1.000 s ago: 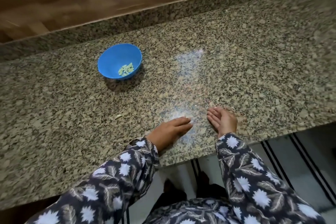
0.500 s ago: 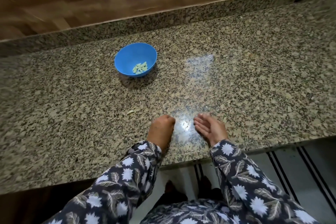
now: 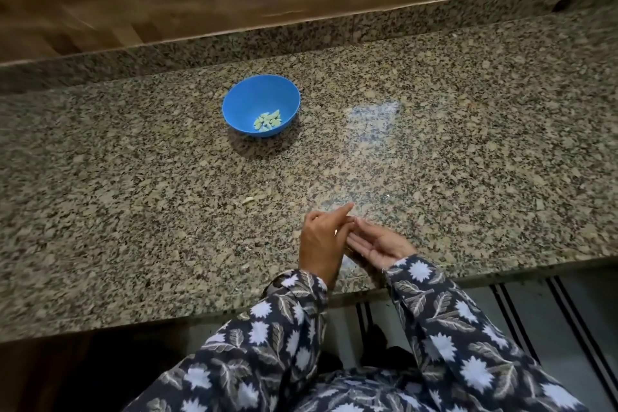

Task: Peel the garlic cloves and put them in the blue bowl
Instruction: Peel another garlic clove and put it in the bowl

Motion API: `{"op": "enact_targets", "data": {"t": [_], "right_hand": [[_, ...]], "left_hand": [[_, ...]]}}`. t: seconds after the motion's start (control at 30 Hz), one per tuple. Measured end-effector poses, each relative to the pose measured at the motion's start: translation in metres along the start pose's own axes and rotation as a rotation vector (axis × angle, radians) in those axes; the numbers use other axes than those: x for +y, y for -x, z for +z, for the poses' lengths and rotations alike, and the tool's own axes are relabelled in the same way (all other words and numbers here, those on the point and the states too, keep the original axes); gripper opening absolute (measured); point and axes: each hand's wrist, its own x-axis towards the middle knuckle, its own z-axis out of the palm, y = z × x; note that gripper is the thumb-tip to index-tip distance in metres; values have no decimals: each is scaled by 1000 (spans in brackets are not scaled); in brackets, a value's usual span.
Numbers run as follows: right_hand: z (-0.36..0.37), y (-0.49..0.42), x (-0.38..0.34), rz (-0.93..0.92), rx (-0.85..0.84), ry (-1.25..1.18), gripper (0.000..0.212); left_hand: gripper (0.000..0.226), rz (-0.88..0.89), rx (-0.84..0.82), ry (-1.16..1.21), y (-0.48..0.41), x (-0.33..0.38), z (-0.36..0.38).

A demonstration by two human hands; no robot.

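The blue bowl (image 3: 234,104) stands on the granite counter, left of centre, with several pale green peeled cloves (image 3: 267,120) in its bottom. My hands meet low down, just above the counter's front edge. My left hand (image 3: 319,244) shows its back, standing on edge with the index finger stretched out and the other fingers curled; what lies inside them is hidden. My right hand (image 3: 378,246) lies palm up with straight fingers, its fingertips touching my left hand. One small pale scrap (image 3: 248,200) lies on the counter between the bowl and my hands.
The granite counter (image 3: 468,160) ends in a low granite upstand (image 3: 200,47) under a wooden wall. Its front edge runs just below my hands, with striped floor (image 3: 535,304) beyond. Patterned sleeves cover both forearms.
My left hand went from flat on the counter to a curled fist, then rose on edge against my right hand. My right hand turned more palm up. The view shifted left.
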Motion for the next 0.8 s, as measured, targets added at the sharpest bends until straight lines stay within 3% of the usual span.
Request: {"op": "enact_targets", "data": {"t": [0.07,0.13,0.23,0.33,0.43,0.5,0.57,0.7,0.8], "right_hand": [[-1,-2,0,7,-8,23,15],[1,-2,3,6,-7,42,30],[0,-3,5,-49,23,10,42],[1,-1,2,-107,81,-2,31],[-8,2,-10,-220,183,14,21],[-20,4,-20,-294,268,6,15],[-34,8,-30,-334,281,-15,15],[-61,19,-42,-354,332,-123,35],[-77,29,-47,-411,357,-160,17]], "left_hand": [[39,103,42,-106,4,-5,1],[44,74,-33,-128,9,-4,2],[56,-67,-320,145,12,-1,-4],[62,-118,-309,380,5,-17,-14],[54,-15,-256,62,6,-53,-35],[62,59,-378,-242,12,-78,-37],[71,70,-469,-402,16,-82,-29],[74,170,-565,-361,3,-40,12],[71,260,-660,-281,-17,-5,47]]}}
